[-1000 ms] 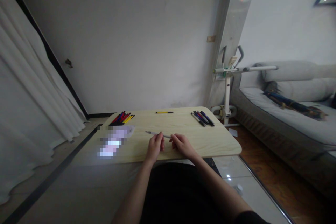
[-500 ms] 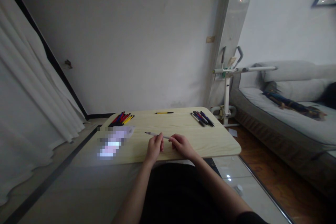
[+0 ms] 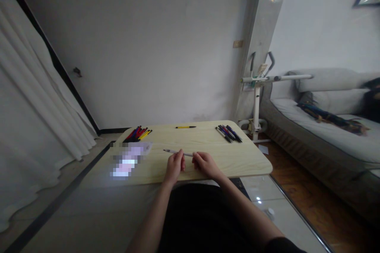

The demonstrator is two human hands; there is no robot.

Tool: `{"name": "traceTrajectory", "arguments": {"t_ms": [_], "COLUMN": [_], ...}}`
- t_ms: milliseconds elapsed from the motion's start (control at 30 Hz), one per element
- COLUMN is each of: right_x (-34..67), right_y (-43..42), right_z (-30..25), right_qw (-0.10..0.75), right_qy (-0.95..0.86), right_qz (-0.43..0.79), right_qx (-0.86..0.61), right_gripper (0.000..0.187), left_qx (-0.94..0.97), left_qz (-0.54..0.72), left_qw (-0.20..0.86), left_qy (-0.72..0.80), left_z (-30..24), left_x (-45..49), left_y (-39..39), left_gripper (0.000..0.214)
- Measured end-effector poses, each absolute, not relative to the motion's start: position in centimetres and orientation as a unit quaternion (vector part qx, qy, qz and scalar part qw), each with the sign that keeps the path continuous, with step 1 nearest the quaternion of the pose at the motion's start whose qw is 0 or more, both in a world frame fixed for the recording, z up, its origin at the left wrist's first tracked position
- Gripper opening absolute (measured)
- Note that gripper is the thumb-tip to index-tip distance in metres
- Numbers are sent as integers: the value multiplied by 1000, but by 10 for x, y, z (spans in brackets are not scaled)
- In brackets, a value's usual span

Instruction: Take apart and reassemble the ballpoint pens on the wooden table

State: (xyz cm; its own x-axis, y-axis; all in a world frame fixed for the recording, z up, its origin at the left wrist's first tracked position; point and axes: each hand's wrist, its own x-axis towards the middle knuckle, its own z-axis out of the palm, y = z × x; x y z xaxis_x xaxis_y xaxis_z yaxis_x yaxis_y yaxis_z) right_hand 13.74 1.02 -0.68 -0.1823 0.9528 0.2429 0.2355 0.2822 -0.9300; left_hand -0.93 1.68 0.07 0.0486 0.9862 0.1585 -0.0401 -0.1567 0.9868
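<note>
Both of my hands hold one thin grey pen (image 3: pixel 170 151) over the near middle of a light wooden table (image 3: pixel 237 160). My left hand (image 3: pixel 174 166) is closed around the pen's middle, and the tip sticks out to its left. My right hand (image 3: pixel 204 163) pinches the pen's right end. The pen lies almost level, just above the tabletop.
A bundle of red, blue and yellow pens (image 3: pixel 137 133) lies at the far left of the table, a single yellow pen (image 3: pixel 185 127) at the far middle, several dark pens (image 3: pixel 228 133) at the far right. A blurred patch (image 3: pixel 127 160) sits on the left. A white exercise machine (image 3: pixel 257 99) and grey sofa (image 3: pixel 329 126) stand right.
</note>
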Motion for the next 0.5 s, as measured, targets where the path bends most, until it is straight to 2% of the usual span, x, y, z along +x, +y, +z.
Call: {"name": "traceTrajectory", "arguments": {"t_ms": [500], "right_x": [140], "right_y": [7], "right_z": [-2], "right_qw": [457], "right_qy": [-674], "right_qz": [383], "right_qx": [-436], "right_gripper": [36], "left_qx": [541], "left_qz": [524], "left_qw": [488], "left_qy": [441], "left_z": [-1], "left_x": [-9], "left_y": [18], "left_gripper": [39]}}
